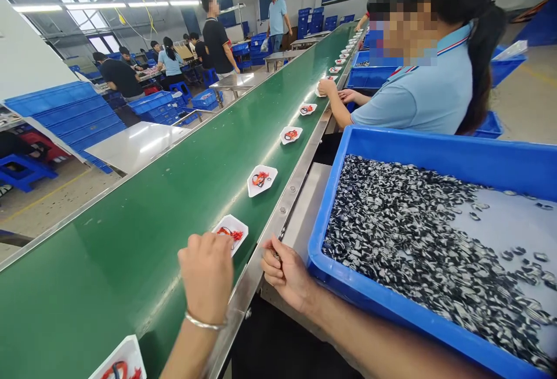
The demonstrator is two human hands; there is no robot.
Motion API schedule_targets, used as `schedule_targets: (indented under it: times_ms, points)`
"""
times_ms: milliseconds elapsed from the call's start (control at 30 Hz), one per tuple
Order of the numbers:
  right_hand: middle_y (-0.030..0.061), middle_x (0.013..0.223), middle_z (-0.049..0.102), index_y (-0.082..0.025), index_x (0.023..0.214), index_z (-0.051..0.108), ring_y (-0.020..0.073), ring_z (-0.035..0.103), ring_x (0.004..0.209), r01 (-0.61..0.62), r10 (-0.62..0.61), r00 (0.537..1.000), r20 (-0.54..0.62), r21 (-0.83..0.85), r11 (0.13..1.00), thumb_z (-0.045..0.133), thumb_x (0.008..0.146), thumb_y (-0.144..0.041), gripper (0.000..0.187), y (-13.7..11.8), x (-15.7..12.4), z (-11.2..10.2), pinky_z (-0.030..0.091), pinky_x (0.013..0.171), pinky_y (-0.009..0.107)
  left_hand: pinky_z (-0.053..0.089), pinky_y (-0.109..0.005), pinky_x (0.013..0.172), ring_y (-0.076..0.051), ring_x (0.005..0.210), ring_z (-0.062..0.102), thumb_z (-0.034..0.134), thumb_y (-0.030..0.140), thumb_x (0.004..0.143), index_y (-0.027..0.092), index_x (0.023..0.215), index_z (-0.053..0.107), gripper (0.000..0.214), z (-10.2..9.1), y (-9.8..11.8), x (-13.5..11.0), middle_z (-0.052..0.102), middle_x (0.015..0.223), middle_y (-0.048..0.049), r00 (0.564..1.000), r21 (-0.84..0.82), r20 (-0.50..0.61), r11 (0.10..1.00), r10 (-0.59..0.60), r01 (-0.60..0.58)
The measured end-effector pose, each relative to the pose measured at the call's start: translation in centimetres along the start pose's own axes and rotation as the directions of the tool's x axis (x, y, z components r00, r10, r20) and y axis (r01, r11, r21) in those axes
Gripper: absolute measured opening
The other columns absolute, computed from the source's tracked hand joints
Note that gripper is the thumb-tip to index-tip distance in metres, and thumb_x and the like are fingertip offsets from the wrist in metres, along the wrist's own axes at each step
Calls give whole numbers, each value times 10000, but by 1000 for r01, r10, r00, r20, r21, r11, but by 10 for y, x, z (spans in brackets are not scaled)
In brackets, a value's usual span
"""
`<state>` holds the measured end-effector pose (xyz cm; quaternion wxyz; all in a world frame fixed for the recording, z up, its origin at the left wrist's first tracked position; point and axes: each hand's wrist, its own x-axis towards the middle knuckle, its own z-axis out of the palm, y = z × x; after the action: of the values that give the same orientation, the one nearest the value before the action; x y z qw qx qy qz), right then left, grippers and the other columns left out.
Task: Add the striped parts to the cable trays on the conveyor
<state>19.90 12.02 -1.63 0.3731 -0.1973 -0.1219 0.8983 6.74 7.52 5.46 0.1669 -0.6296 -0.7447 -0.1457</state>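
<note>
White angular tray (227, 221): red cord (230, 232), just beyond left hand
Left hand (206, 274): curled, grip hidden
Right hand (285, 271): pinching small dark piece (275, 255)
Under left hand: green conveyor belt (108, 286)

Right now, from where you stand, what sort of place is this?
Probably a factory assembly line: a green conveyor belt carries white trays of red-corded parts, and a blue plastic bin holds loose black-and-white pieces.

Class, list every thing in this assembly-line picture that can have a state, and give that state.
Left hand: curled over the white tray, fingers hidden.
Right hand: pinching a small dark piece.
White tray: on the belt, holding red cord.
Green conveyor belt: carrying spaced trays.
Blue crate: holding many striped pieces, its floor partly bare.
</note>
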Motion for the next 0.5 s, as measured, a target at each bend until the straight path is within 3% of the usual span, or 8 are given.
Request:
schedule_targets:
  times_ms: [100, 200, 333, 500]
  points:
    - [-61, 525, 412, -139, 769, 553, 20, 346, 405, -58, 55, 998, 21, 192, 980, 592, 795, -378, 243, 0, 3, -4, 262, 338, 116, 348, -381, 784, -187, 881, 471, 522, 238, 834, 213, 808, 636, 119, 8, 39, -14, 614, 898, -8, 965, -171, -78, 950, 252, -262]
    - [-20, 684, 552, -142, 797, 560, 37, 522, 577, -105, 101, 994, 27, 302, 947, 594, 801, -322, 184, -1, 5, -6, 421, 469, 105, 291, -468, 976, -217, 1042, 453, 559, 197, 803, 190, 913, 620, 125, 24, 61, -24, 596, 1001, -21, 944, -144, -63, 933, 325, -331]
    - [-20, 763, 592, -138, 863, 558, 24, 572, 685, -209, 188, 978, 91, 415, 886, 541, 840, -230, 96, -2, 5, -7, 474, 601, 76, 221, -518, 1048, -237, 1115, 436, 507, 166, 825, 148, 1019, 588, 212, 35, 59, -29, 584, 1041, -49, 936, -67, -43, 934, 348, -351]
    - [-37, 763, 598, -163, 849, 560, 22, 574, 685, -162, 145, 987, 71, 393, 905, 563, 816, -178, 36, -2, 2, -2, 474, 583, 60, 245, -493, 1050, -205, 1065, 481, 436, 151, 859, 133, 962, 594, 190, 40, 51, -29, 598, 986, -61, 906, -76, -158, 910, 392, -407]
